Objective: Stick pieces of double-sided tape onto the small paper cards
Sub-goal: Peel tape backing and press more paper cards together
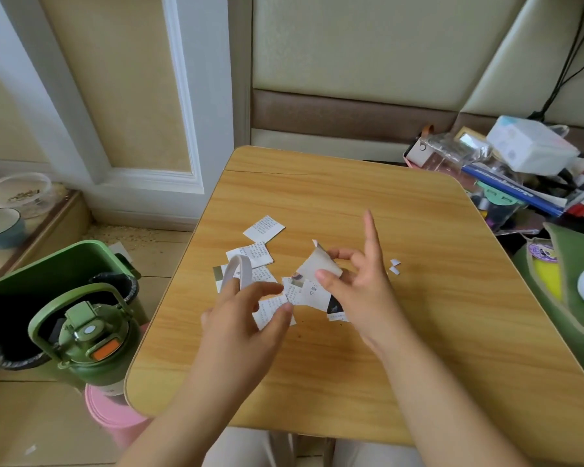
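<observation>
Head view: left hand (246, 308) wears the tape roll (238, 269) and pinches a paper card (272, 311); right hand (354, 281) pinches a tape piece (319, 266). Cards (263, 228) litter the tabletop (351, 365). Left, the black-lined green bin (31, 298) sits behind a green bottle (88, 338).

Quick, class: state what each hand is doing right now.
Left hand: pinches a paper card; tape roll hangs on a finger.
Right hand: pinches a card.

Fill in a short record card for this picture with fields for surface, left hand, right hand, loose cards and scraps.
surface: wooden table
left hand: tape roll looped on a finger, pinching a printed card
right hand: pinching a curled paper piece, index finger raised
loose cards: several, printed, beyond the hands
scraps: two small white bits right of the right hand
</observation>
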A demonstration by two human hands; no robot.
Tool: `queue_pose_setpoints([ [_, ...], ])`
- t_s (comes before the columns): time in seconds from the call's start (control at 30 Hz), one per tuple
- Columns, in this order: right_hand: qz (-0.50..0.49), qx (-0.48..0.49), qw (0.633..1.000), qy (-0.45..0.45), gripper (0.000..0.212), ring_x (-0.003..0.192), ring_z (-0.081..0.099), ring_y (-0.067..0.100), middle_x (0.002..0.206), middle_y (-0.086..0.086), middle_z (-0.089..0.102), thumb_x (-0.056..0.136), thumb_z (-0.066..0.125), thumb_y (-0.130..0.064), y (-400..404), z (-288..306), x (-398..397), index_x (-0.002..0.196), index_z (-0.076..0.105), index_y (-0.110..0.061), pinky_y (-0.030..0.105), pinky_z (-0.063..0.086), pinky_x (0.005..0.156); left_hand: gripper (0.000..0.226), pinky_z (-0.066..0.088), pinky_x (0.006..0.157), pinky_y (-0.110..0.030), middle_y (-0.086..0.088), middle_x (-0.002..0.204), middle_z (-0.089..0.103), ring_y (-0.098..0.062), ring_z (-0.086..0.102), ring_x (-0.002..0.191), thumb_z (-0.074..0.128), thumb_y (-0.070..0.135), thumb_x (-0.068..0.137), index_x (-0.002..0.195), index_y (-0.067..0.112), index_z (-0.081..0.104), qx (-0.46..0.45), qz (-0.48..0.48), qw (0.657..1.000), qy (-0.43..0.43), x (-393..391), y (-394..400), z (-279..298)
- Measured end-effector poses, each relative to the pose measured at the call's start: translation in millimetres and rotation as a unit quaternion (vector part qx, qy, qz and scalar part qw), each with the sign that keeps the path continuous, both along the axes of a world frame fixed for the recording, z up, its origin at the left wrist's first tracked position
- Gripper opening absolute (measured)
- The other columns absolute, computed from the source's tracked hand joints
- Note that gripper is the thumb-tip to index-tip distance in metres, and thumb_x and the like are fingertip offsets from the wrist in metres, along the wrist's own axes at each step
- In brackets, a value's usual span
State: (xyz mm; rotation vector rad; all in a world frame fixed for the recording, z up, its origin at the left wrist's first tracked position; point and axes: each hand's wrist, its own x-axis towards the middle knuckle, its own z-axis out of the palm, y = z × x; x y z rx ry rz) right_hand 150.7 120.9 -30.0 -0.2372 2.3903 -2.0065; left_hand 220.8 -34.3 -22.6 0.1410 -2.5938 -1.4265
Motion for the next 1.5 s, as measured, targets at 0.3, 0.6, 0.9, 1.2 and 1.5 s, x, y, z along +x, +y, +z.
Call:
queue_pose_setpoints([
  [0.3,-0.015,-0.137,0.99,-0.004,0.103,0.095,0.065,0.012,0.097,-0.009,0.067,0.07,0.073,-0.001,6,4,54,0.133,0.018,-0.06,0.031,0.055,0.08,0.025,0.031,0.053,-0.012,0.008,0.073,0.037,0.002,0.042,0.057,0.059,0.033,0.089,0.065,0.025,0.059,0.086,-0.074,0.994,0.003,-10,17,10],
  [0.6,-0.081,0.065,0.994,-0.015,0.093,0.07,0.067,0.015,0.067,-0.002,0.065,0.083,0.068,-0.003,31,-8,67,0.131,0.015,-0.062,0.019,0.05,0.076,0.019,0.027,0.078,-0.035,0.009,0.081,0.044,-0.011,0.049,0.068,0.08,0.031,0.072,0.082,0.024,0.065,-0.244,-0.069,0.965,0.072,-7,19,-14],
  [0.9,-0.133,0.193,0.972,0.003,0.089,0.068,0.055,0.005,0.071,-0.007,0.056,0.082,0.069,-0.006,24,-40,72,0.141,0.019,-0.05,0.014,0.045,0.068,0.029,0.02,0.069,-0.032,0.005,0.074,0.034,-0.017,0.043,0.07,0.045,0.038,0.081,0.079,0.03,0.073,-0.325,-0.115,0.933,0.108,10,19,-61],
  [1.2,-0.055,-0.078,0.951,-0.295,0.028,0.039,0.015,0.007,0.048,-0.003,0.026,0.095,0.042,-0.008,44,-2,73,0.094,0.068,0.001,0.017,0.01,0.039,0.028,0.008,0.069,-0.027,0.007,0.074,0.033,-0.019,0.05,0.064,0.048,0.042,0.077,0.072,0.027,0.071,-0.281,-0.09,0.95,0.099,2,25,-64],
  [1.5,-0.017,-0.033,0.94,-0.339,0.025,0.037,0.015,0.007,0.046,-0.003,0.027,0.093,0.046,-0.011,35,-9,61,0.101,0.065,0.004,0.015,0.01,0.038,0.029,0.008,0.07,-0.027,0.009,0.074,0.034,-0.02,0.053,0.066,0.049,0.047,0.073,0.077,0.03,0.072,-0.277,-0.091,0.952,0.087,0,23,-68],
])
